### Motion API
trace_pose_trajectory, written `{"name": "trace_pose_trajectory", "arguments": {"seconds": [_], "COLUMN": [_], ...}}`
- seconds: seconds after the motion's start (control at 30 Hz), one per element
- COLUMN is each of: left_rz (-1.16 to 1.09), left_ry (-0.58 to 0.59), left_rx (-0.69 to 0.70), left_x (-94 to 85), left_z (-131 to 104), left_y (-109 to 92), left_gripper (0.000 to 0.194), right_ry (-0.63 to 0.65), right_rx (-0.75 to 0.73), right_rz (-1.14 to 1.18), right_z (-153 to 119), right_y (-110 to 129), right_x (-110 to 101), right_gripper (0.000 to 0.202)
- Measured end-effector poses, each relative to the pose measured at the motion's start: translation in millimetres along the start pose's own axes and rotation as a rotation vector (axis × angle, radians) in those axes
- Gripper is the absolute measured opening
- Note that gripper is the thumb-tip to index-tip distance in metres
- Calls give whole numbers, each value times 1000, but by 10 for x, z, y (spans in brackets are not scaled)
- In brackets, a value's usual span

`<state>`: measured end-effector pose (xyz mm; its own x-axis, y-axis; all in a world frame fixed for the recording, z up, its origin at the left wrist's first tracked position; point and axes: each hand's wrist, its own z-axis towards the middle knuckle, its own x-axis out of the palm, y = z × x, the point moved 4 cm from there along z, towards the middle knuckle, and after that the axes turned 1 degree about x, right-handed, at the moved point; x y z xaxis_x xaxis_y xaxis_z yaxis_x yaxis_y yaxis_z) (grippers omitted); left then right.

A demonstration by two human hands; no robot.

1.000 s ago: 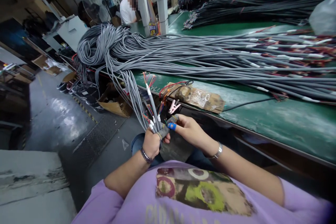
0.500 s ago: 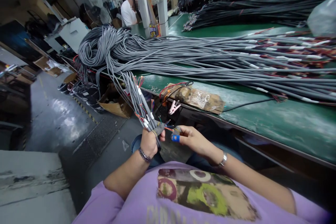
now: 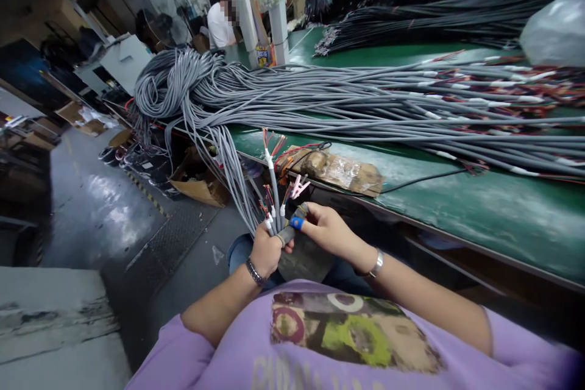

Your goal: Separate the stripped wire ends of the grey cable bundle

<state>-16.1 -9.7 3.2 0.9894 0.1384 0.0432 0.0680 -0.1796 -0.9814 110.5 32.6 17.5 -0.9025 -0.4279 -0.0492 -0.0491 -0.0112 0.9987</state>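
My left hand is closed around a bunch of grey cable ends held upright in front of my lap. Each end has a white sleeve and bared coloured wires; one cable stands taller than the rest. My right hand, with blue and grey finger covers, pinches at the cable ends right beside the left thumb. The grey cables run up from my left hand to a big coil on the green table.
Long grey cables lie across the table, more dark ones behind. A brown taped block with red wires and a pink clip sits at the table's edge. A person in white sits far off. Cardboard boxes stand on the floor.
Both hands rose slightly and came together again. The tall cable end now sticks up above the bunch, where half a second ago the ends leaned left and the right hand held a wire apart.
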Motion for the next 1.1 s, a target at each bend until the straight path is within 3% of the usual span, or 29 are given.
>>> {"name": "trace_pose_trajectory", "arguments": {"seconds": [0.1,0.27,0.33,0.47,0.57,0.77,0.87,1.0,1.1], "left_rz": [-18,-93,-108,-98,-62,22,11,-58,-81], "left_ry": [7,-40,-49,-22,1,167,164,88,55], "left_rx": [20,38,39,38,40,-109,-102,-68,-52], "left_x": [-1,-64,-84,-67,-42,-14,-33,-70,-80], "left_z": [-10,1,6,1,-10,-6,12,32,37], "left_y": [-22,-29,-27,-16,-2,45,10,-24,-16], "left_gripper": [28,31,31,30,28,23,25,31,31], "right_ry": [-18,-215,-226,-89,-24,123,23,-226,-206], "right_rx": [66,272,293,283,164,31,37,187,286], "right_rz": [134,422,509,430,250,107,171,387,478], "right_z": [-25,-92,-110,-114,-85,-22,20,29,-21], "right_y": [-98,-266,-260,-179,-73,67,-14,-258,-337], "right_x": [20,-95,-133,-85,-12,97,54,-94,-147], "right_gripper": [24,26,24,30,33,31,31,29,27]}}
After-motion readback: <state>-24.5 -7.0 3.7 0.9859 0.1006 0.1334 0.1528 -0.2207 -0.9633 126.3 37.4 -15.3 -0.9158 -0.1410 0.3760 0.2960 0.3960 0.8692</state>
